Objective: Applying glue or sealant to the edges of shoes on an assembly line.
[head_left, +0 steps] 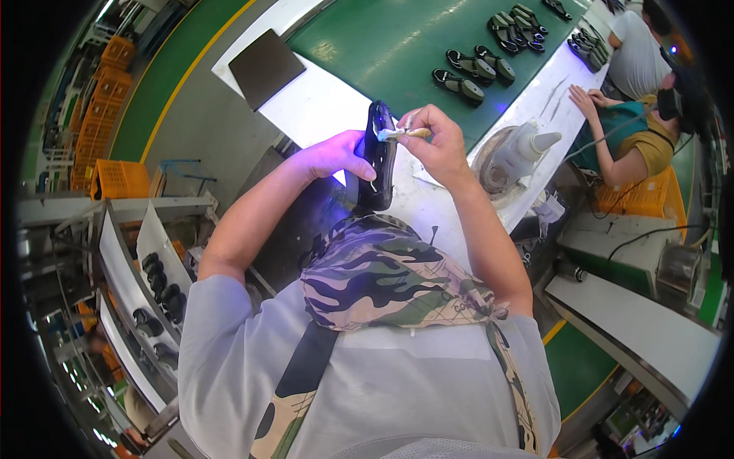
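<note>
My left hand (340,155) is closed around the side of a glossy black shoe (380,180), its thumb lying along the near side. The shoe is held upright on edge over the white border of the work table, its toe and heel hard to tell apart. Between the thumb and fingers of my right hand (443,145) is a small brush (417,133) with a pale handle. Its whitish tip touches the upper part of the shoe. Under bluish light, finer detail at the tip is lost.
Right of my right forearm, a white squeeze bottle (520,153) stands in a round stained tray (483,170). Several black sandals (462,86) lie on the green conveyor belt (382,42). A dark square pad (266,69) sits at the table's left end. A co-worker (627,138) sits at right.
</note>
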Tool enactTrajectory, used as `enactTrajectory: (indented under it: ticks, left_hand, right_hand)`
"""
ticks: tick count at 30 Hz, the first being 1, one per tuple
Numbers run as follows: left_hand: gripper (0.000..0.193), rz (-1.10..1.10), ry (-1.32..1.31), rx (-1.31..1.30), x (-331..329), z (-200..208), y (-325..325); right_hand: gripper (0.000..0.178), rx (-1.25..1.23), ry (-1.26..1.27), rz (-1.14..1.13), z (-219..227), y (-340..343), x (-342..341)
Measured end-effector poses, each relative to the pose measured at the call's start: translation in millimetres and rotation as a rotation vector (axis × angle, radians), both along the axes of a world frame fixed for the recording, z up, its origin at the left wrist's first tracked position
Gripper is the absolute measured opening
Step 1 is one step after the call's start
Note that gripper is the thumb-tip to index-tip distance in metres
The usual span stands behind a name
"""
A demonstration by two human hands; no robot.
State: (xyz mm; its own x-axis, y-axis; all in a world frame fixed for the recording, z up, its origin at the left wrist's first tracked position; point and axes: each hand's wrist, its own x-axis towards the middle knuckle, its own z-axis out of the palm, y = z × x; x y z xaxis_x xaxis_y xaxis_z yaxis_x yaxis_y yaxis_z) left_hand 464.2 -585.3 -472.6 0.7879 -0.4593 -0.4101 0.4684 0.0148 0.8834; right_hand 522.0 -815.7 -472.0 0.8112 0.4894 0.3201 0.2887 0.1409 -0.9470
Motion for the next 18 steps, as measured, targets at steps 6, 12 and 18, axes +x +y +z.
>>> enactTrajectory:
  ticks: [6,12,18]
  left_hand:
    - [0.055,0.133,0.045,-0.179,-14,-17,24]
    - [0.053,0.256,-0.041,-0.233,-27,-25,48]
    - [0.046,0.439,-0.102,-0.268,-59,-27,85]
  right_hand:
    - [0.020,0.060,0.029,0.110,-18,18,-19]
    - [0.021,-0.043,0.029,0.216,-13,30,-30]
    - [0.024,-0.166,0.041,0.378,-9,54,-33]
